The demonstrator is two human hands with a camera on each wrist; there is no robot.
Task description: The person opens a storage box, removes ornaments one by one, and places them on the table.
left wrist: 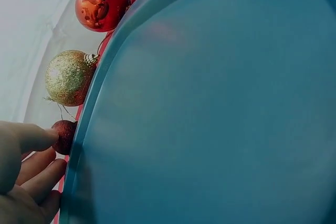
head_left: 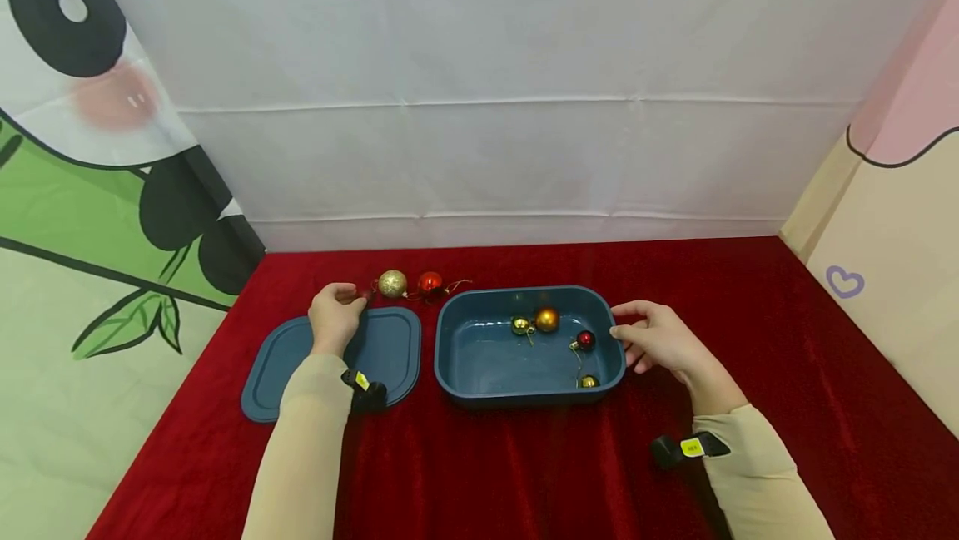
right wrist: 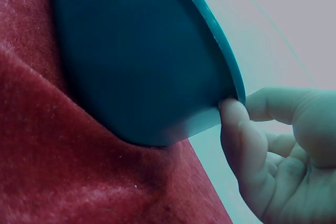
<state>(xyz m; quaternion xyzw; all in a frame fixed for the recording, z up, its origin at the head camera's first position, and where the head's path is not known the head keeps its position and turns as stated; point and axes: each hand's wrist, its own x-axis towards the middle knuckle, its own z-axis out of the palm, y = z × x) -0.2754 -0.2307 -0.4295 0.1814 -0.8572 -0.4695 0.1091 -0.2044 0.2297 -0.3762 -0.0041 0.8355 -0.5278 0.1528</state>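
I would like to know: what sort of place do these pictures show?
Probably a staged recording booth, not an ordinary room: creased white sheeting hangs behind, a cartoon-printed panel fills the left side, and a red cloth is spread in front.

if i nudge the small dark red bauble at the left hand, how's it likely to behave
The dark red bauble would probably roll, being round, though the velvety cloth may slow it. Its surface looks grainy rather than glossy, so it is perhaps less slippery. Being small, it is likely light.

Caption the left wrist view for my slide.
Left hand touching a dark red bauble beside a blue lid, a gold bauble and a shiny red bauble.
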